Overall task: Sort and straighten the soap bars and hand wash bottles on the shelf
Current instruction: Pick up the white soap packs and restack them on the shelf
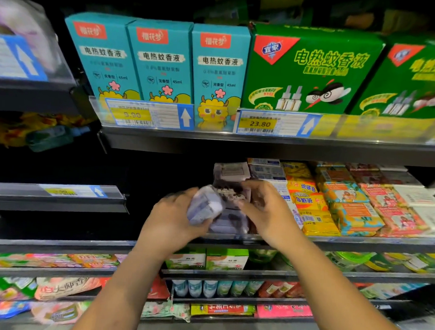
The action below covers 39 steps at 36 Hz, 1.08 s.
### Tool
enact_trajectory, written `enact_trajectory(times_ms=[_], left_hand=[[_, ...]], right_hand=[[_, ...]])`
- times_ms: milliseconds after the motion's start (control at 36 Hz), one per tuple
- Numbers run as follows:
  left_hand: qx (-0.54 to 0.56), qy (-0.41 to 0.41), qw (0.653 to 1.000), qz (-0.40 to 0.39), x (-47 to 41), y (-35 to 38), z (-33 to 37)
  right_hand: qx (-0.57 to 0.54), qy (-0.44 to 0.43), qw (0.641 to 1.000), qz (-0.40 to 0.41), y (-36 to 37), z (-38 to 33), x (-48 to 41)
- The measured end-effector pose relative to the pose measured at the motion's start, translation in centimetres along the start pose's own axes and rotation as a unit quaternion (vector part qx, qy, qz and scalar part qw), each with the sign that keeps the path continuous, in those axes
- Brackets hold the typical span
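Store shelf (357,242), mid tier: the left hand (169,222) has its fingers wrapped round one purple soap bar (204,209), tilted at the shelf front. At its 2 o'clock the right hand (269,214) pinches the purple stack (232,173), at least two packs, blur barring a firmer count. Judged light, rigid, film-slick; best held across the long edges.

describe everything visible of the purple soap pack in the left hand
The soap pack is a pale lilac block in glossy, blurred wrapping, print unreadable. The left hand grips it from below, tilted, over the front of the shelf. Beside it, the right hand holds matching stacked packs.
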<state>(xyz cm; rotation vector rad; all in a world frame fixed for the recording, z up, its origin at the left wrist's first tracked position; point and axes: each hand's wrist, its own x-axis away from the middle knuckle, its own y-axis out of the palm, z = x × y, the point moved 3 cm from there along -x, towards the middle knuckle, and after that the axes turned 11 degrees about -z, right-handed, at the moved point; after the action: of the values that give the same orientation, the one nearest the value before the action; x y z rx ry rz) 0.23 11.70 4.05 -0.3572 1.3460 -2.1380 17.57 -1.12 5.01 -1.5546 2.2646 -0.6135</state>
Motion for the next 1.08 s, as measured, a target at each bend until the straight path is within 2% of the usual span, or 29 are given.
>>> enact_trajectory(times_ms=[28,83,139,250,389,528,694,917,1083], left_hand=[[-0.019,-0.005,1.000,-0.009,-0.4,-0.1,-0.6],[-0.074,-0.006,0.997,-0.018,-1.1,-0.1,-1.8],[-0.144,0.005,0.990,-0.002,-2.0,0.3,-3.4],[-0.157,-0.039,0.981,-0.105,-3.0,1.6,-5.4],[-0.086,-0.067,0.974,-0.201,-3.4,1.0,-5.1],[-0.028,-0.117,0.949,-0.290,-4.2,1.4,-5.6],[0.034,-0.127,0.932,-0.339,-2.9,2.2,-5.1],[-0.116,-0.106,0.941,-0.301,-1.2,3.7,-3.7],[-0.182,-0.096,0.952,-0.227,0.0,5.2,-3.5]], right_hand=[[0.133,0.014,0.991,-0.001,-0.7,0.7,-0.1],[0.268,0.037,0.962,-0.035,-1.5,2.3,-0.4],[0.305,0.059,0.947,-0.086,-1.6,3.6,-0.6],[0.390,0.082,0.908,-0.128,-0.8,4.6,-0.7],[0.407,0.084,0.902,-0.119,-0.7,4.5,-0.8],[0.405,0.091,0.902,-0.122,-0.7,4.5,-0.8],[0.382,0.089,0.914,-0.106,-0.8,4.6,-0.9],[0.369,0.073,0.922,-0.094,-0.8,4.5,-1.4],[0.390,0.054,0.916,-0.079,-0.1,3.6,-2.9]])
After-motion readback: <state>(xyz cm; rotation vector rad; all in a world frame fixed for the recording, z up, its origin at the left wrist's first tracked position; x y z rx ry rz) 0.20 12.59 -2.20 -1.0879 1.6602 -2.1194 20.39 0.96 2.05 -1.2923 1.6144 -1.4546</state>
